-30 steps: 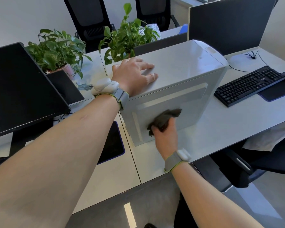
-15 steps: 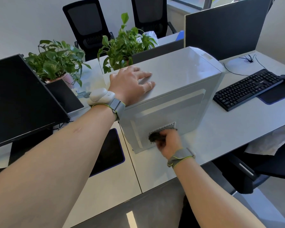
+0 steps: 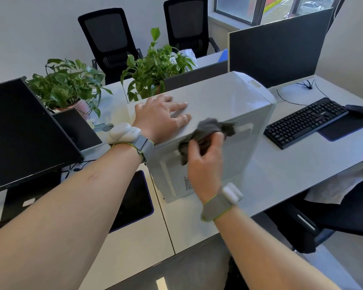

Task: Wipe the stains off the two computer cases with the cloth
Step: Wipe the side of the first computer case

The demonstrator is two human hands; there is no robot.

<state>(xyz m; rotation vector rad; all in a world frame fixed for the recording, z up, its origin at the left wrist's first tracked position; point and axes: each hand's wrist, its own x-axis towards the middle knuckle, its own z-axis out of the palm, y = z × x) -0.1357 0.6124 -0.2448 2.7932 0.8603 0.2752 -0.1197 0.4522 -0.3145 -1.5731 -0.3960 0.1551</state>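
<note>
A pale grey computer case (image 3: pixel 222 97) stands upright on the desk (image 3: pixel 291 164) in the middle of the view. My left hand (image 3: pixel 161 118) lies flat on its top near the back corner, fingers spread. My right hand (image 3: pixel 203 162) grips a crumpled dark grey cloth (image 3: pixel 210 128) against the upper edge of the case's near side panel. A small vent grille (image 3: pixel 188 183) shows low on that panel. Only one case is in view.
A black monitor (image 3: pixel 23 130) stands at the left, a black keyboard (image 3: pixel 304 121) and mouse (image 3: pixel 358 110) at the right. Two potted plants (image 3: pixel 155 68) and a dark divider panel (image 3: pixel 277 49) stand behind the case. Black mouse mat (image 3: pixel 134 197) lies near the front; office chairs stand beyond and at right.
My right hand has carried the cloth from the vent low on the side panel up to the panel's top edge. My left hand has stayed on the case's top.
</note>
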